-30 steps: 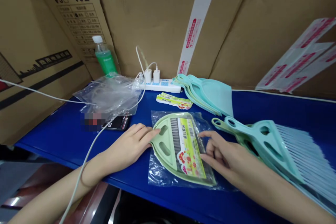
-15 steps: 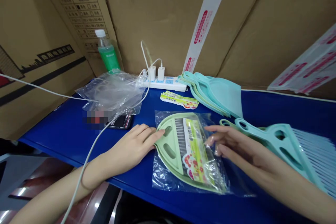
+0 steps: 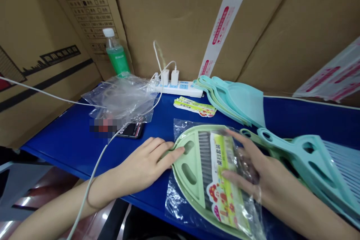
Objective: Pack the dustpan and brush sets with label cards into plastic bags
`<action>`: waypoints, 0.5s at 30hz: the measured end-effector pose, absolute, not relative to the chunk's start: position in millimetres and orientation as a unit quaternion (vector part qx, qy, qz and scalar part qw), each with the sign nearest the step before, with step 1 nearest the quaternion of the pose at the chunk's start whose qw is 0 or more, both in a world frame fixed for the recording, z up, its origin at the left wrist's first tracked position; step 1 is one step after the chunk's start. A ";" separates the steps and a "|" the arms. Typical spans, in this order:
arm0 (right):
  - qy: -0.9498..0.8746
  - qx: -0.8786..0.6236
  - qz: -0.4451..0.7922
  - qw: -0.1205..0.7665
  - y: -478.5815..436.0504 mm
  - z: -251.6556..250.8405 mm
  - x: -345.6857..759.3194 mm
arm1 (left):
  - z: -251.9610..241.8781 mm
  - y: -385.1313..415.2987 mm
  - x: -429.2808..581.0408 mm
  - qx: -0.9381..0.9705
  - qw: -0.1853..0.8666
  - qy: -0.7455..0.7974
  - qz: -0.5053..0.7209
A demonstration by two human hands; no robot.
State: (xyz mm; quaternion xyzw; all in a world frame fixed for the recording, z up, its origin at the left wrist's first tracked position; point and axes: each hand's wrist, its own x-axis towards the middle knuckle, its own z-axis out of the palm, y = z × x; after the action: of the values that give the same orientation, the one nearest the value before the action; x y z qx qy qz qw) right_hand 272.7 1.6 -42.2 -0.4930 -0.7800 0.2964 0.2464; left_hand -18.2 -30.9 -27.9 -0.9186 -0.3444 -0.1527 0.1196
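A light-green dustpan and brush set [image 3: 190, 157] lies inside a clear plastic bag [image 3: 178, 210], with a colourful printed card [image 3: 222, 180] over the grey bristles. My left hand [image 3: 152, 161] grips the set's left edge, its index finger resting on top by a slot. My right hand [image 3: 260, 170] is closed around the bag's right end, thumb over the card and the other fingers at the far side; some fingertips are hidden behind the plastic. Close to my right hand lie blue and green brushes [image 3: 311, 157] in a stack.
Behind the bag are stacked dustpans [image 3: 244, 99] and several printed cards [image 3: 194, 107]. A white power strip [image 3: 182, 89] stands by the cardboard wall. To the left are clear bags [image 3: 120, 95], a phone [image 3: 131, 130], a bottle [image 3: 118, 58] and a white cable [image 3: 95, 165].
My right hand has come down onto the bag's right end and closed on it. The bagged set has shifted slightly right and toward me, with my left hand still on its edge.
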 end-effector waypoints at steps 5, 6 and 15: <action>-0.646 -0.485 0.528 0.263 5.4 -32.7 268.2 | -26.0 -28.3 -19.6 -0.917 0.135 -0.340 -0.159; -0.651 -0.486 0.520 0.264 6.3 -29.9 269.1 | -25.8 -27.6 -20.4 -0.915 0.139 -0.343 -0.160; -0.742 -0.541 0.196 0.344 24.4 3.9 320.7 | -24.4 -25.2 -23.0 -0.906 0.163 -0.365 -0.142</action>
State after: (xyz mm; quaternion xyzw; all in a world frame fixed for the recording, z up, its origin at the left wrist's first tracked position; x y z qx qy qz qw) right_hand 320.7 24.4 3.9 -0.5415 -0.7416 0.1956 0.3442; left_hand -23.0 -25.2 -24.4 -0.9056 -0.3646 -0.1422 0.1635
